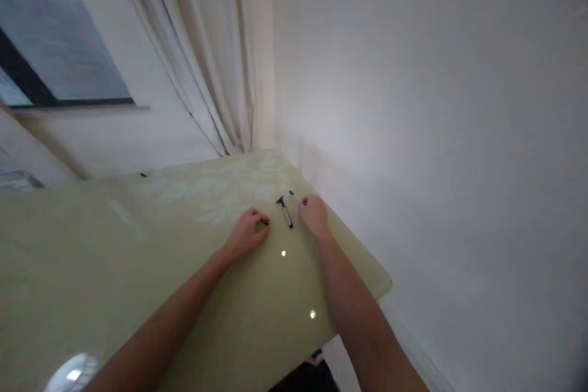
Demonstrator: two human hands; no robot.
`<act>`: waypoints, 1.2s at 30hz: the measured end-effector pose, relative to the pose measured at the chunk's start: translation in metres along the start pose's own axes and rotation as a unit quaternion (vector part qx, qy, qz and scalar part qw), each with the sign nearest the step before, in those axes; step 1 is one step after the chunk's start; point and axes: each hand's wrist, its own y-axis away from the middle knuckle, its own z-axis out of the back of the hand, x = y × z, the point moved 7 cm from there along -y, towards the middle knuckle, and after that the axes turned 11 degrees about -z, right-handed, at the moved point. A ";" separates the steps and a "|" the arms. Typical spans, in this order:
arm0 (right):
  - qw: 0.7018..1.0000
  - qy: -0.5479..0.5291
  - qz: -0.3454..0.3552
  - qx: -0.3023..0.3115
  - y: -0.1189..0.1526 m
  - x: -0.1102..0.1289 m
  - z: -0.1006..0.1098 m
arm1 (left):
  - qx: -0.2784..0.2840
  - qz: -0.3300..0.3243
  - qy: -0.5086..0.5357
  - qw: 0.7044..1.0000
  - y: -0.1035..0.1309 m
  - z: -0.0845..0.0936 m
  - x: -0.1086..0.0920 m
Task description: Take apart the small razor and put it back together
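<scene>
On the glossy pale green table (174, 269), a small razor-like tool (285, 213) with a dark head and a pale handle lies between my hands. My left hand (250, 231), to its left, has thumb and fingers closed round a small dark object (264, 222). Just right of the tool, my right hand (314, 214) is closed on a thin stick-like item (295, 196) with a dark tip, which points up and left. The fingers of my right hand cover its other end.
A small black item (143, 175) lies near the table's far edge at the left. A white wall (413, 135) runs along the right side. Behind the table hang beige curtains (206, 43) beside a window (68, 30).
</scene>
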 end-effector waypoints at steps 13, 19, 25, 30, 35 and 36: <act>1.000 -0.016 0.002 -0.009 0.011 0.007 -0.004 | 0.017 0.081 0.016 0.996 -0.019 -0.017 0.019; 0.998 0.004 0.067 0.000 0.023 0.021 -0.009 | -0.001 0.133 0.072 0.989 -0.019 -0.021 0.033; 0.997 -0.002 0.075 -0.016 0.022 0.025 -0.013 | -0.008 0.155 0.086 0.984 -0.028 -0.028 0.036; 0.995 0.009 0.093 -0.031 0.024 0.031 -0.014 | -0.030 0.160 0.091 0.982 -0.029 -0.029 0.033; 0.996 0.023 0.080 -0.041 0.020 0.026 -0.013 | -0.046 0.157 0.084 0.983 -0.026 -0.027 0.030; 0.996 0.029 0.071 -0.040 0.018 0.023 -0.013 | -0.050 0.156 0.082 0.983 -0.025 -0.026 0.030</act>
